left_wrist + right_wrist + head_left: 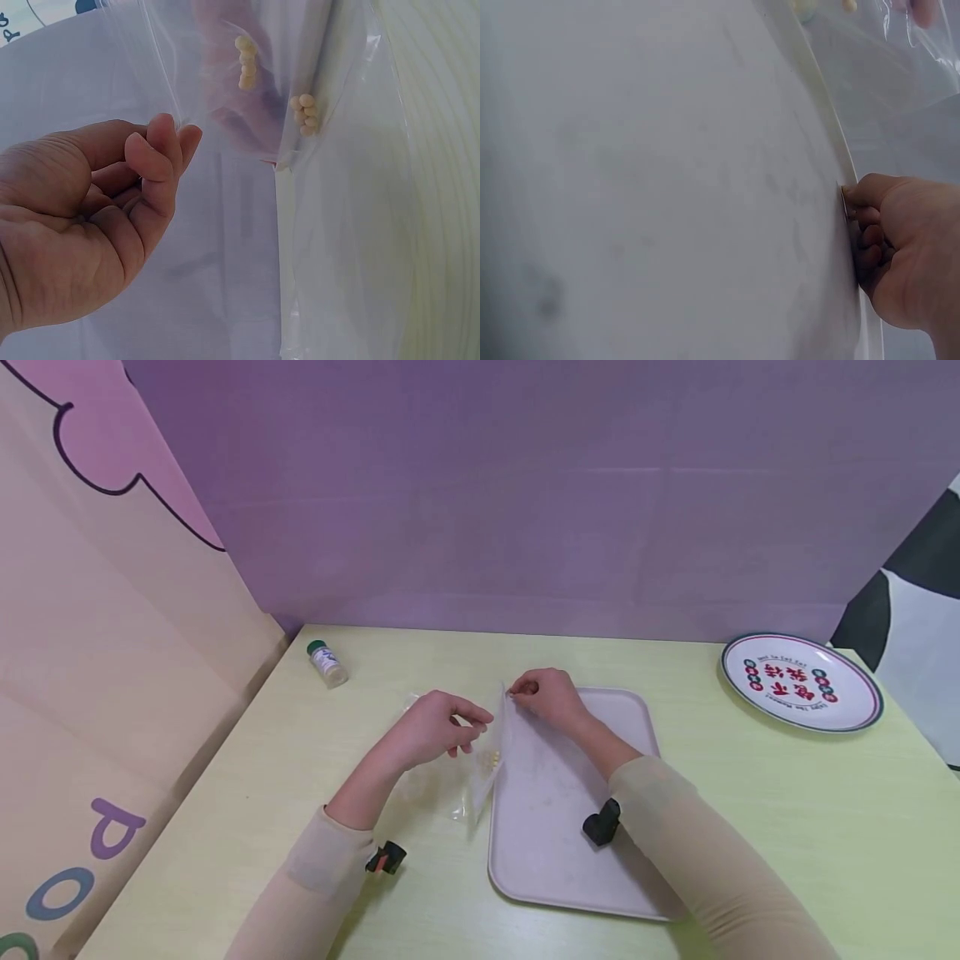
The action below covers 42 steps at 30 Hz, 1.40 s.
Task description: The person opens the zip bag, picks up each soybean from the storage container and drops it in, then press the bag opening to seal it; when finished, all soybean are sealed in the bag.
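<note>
A clear plastic bag stands up beside the left edge of a pale tray, its side panels spread. Low inside it lie several small round yellowish pieces, bean-like in look. My right hand pinches the upper far corner of the bag, with thumb and forefinger together and the other fingers curled in. At the bag's near side, my left hand has thumb and fingertips brought together on the film edge. In the left wrist view this left hand is palm toward the camera, its thumb tip hidden behind the fingers.
A small clear bottle with a green cap lies at the table's back left. An oval plate with red lettering sits at the back right. A purple backdrop rises behind the table. Both sleeves carry a small black camera mount.
</note>
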Available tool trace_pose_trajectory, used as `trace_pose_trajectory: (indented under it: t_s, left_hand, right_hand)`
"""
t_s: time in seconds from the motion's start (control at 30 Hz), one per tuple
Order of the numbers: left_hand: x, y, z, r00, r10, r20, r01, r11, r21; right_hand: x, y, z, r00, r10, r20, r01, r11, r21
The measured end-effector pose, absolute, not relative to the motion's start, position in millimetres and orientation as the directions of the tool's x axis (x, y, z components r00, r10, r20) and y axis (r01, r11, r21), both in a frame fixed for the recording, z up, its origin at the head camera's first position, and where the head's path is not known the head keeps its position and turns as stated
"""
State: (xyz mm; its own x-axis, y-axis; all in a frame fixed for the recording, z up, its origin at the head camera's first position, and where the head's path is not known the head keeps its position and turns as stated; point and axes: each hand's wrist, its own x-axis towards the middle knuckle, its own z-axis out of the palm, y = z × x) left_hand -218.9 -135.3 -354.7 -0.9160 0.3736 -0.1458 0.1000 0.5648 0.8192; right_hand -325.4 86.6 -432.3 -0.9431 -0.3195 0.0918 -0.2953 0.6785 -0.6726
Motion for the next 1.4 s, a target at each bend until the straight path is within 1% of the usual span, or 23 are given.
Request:
trace_pose_trajectory:
  t_s: [0.43, 0.93, 1.03, 1.23, 1.4]
  left_hand:
    - [-219, -134, -355, -0.915, 0.378, -0.142, 0.110, 0.570, 0.814]
    - [-220, -132, -355, -0.913, 0.384, -0.136, 0.122, 0.575, 0.809]
    - [-219, -132, -354, -0.913, 0.385, -0.138, 0.120, 0.574, 0.810]
    - [-219, -133, -354, -0.911, 0.386, -0.145, 0.113, 0.572, 0.812]
    - [-220, -134, -355, -0.909, 0.390, -0.146, 0.113, 0.569, 0.814]
  right_hand:
    - [-327, 83, -439, -0.936, -0.326, 0.132, -0.334, 0.705, -0.626]
    - [-322, 82, -433, -0.941, -0.325, 0.095, -0.317, 0.745, -0.588]
    - [-322, 82, -434, -0.945, -0.316, 0.085, -0.299, 0.727, -0.618]
    - [-320, 83, -433, -0.965, -0.256, 0.054, -0.208, 0.629, -0.749]
    - [-314, 84, -424, -0.964, -0.261, 0.042, -0.192, 0.581, -0.791]
